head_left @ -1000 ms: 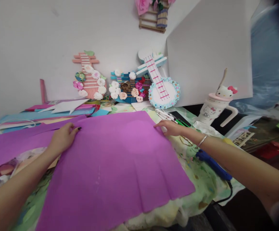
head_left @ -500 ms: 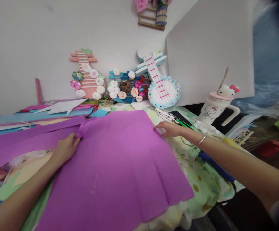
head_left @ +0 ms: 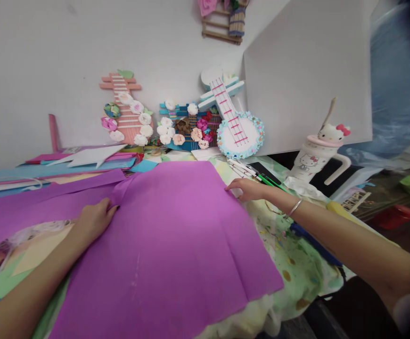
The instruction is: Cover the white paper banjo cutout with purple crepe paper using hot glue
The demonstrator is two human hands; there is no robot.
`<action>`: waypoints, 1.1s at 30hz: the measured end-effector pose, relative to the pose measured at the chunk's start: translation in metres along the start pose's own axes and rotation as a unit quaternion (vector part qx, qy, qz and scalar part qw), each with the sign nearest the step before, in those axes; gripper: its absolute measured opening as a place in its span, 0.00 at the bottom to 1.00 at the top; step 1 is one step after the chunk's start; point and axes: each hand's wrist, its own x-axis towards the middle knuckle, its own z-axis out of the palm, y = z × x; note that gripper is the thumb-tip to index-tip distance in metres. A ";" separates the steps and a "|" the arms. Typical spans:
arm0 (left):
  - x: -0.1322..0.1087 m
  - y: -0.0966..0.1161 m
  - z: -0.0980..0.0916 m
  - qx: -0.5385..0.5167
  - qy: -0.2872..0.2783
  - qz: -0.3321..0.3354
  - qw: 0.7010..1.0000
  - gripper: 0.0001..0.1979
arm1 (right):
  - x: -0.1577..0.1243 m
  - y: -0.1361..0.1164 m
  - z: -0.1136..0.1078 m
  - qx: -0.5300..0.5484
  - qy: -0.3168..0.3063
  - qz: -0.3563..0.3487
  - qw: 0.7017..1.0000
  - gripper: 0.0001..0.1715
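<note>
A large purple sheet of paper (head_left: 176,226), crepe-like and faintly creased, lies spread over the table and hangs down toward me at the front. My right hand (head_left: 249,189) pinches its right edge between thumb and fingertips. At the left edge, where the paper folds over in a narrow strip, my left hand (head_left: 94,216) grips it with bent fingers. The part inside the left grip is hidden. More purple paper (head_left: 49,207) stretches away to the left behind that hand.
Coloured paper sheets (head_left: 21,175) are stacked at back left. Flower-covered instrument models (head_left: 127,113) and a blue-white one (head_left: 240,136) lean at the wall. Pens (head_left: 242,168), a black phone-like slab (head_left: 265,172) and a tumbler (head_left: 311,160) stand or lie to the right.
Both hands keep their hold on the purple paper. Only a very slight shift of the view shows; my left hand sits marginally lower.
</note>
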 end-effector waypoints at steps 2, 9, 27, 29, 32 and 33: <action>0.000 -0.001 -0.001 0.006 -0.001 0.009 1.000 0.12 | 0.001 0.000 -0.001 -0.006 -0.004 -0.005 1.000 0.36; 0.002 0.013 -0.037 0.005 0.077 0.015 0.997 0.18 | 0.015 -0.021 -0.021 0.000 0.054 0.026 0.998 0.36; -0.003 0.204 -0.013 -0.208 0.045 0.281 0.936 0.29 | 0.055 -0.091 0.036 0.057 0.067 0.035 0.996 0.32; -0.008 0.202 -0.010 -0.197 0.036 0.281 0.939 0.30 | 0.051 -0.090 0.038 0.052 0.052 0.040 0.996 0.35; -0.012 0.201 -0.007 -0.167 0.036 0.289 0.942 0.31 | 0.049 -0.089 0.040 0.040 0.040 0.037 0.998 0.37; -0.012 0.201 -0.008 -0.157 0.037 0.293 0.942 0.32 | 0.048 -0.089 0.040 0.037 0.038 0.037 0.998 0.37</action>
